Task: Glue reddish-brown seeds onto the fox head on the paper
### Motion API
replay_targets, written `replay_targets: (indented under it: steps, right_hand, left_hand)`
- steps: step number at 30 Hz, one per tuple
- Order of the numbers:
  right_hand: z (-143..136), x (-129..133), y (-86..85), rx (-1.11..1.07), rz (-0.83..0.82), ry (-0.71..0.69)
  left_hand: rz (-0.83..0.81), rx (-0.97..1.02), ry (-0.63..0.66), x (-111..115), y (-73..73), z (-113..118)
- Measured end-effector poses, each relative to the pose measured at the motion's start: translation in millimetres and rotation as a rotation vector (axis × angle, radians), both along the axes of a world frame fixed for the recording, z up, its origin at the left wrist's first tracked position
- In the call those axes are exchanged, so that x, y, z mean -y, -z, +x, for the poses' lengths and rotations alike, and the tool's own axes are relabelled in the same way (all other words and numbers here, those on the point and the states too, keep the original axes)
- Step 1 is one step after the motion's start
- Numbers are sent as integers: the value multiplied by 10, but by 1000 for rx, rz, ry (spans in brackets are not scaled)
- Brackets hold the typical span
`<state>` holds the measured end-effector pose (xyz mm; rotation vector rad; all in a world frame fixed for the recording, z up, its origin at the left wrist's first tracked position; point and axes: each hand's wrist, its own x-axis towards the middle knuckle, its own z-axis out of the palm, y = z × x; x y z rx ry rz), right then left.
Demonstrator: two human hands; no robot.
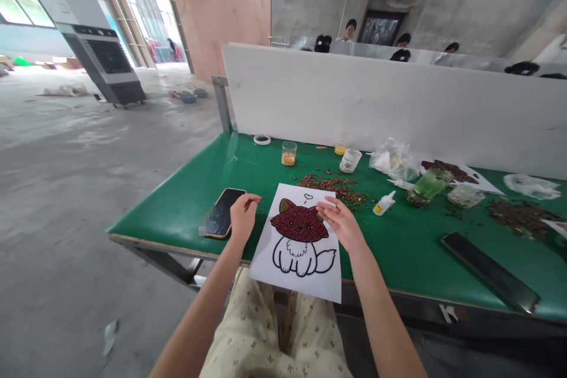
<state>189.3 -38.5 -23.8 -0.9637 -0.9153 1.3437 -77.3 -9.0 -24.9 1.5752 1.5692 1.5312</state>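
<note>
A white sheet (pixel 263 260) with an outlined fox drawing lies at the front edge of the green table, its lower end jutting past the edge. Dark red bits cover the fox's head (pixel 297 223); the body is bare outline. My left hand (pixel 244 212) is left of the sheet beside the phone (pixel 222 212), fingers pinched together; what they hold, if anything, is too small to make out. Over the sheet's upper right, by the fox's ear, my right hand (pixel 339 218) has its fingers spread a little. Behind the sheet lies a scattered pile of reddish bits (pixel 330 184).
A glue bottle (pixel 384 203), a cup of orange grains (pixel 289 155), a clear cup (pixel 350 161), tape roll (pixel 262 139), green jar (pixel 429 186) and long dark case (pixel 489 271) are on the table (pixel 177 201). A white partition (pixel 354 94) stands behind; people sit beyond.
</note>
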Motion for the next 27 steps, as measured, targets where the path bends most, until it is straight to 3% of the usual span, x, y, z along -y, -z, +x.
replay_targets:
  steps: [4, 8, 11, 14, 16, 21, 27]
  right_hand:
    - [-26, 25, 30, 207, 46, 168]
    - [-61, 38, 75, 574, 225, 204]
    - [-94, 62, 78, 835, 341, 122]
    - [-149, 81, 65, 995, 413, 51]
    - [-190, 83, 64, 1072, 476, 16]
    - [-258, 80, 98, 1178, 540, -30]
    - [-280, 91, 91, 1213, 534, -36]
  left_hand:
    - [31, -51, -24, -26, 26, -20]
    - [-2, -51, 80, -23, 26, 20]
    - [32, -193, 262, -17, 3, 101]
    - [63, -503, 558, 2, -40, 218]
    - [92, -711, 667, 29, -68, 305]
    - [134, -961, 663, 117, -51, 475]
    - [111, -971, 634, 146, 19, 523]
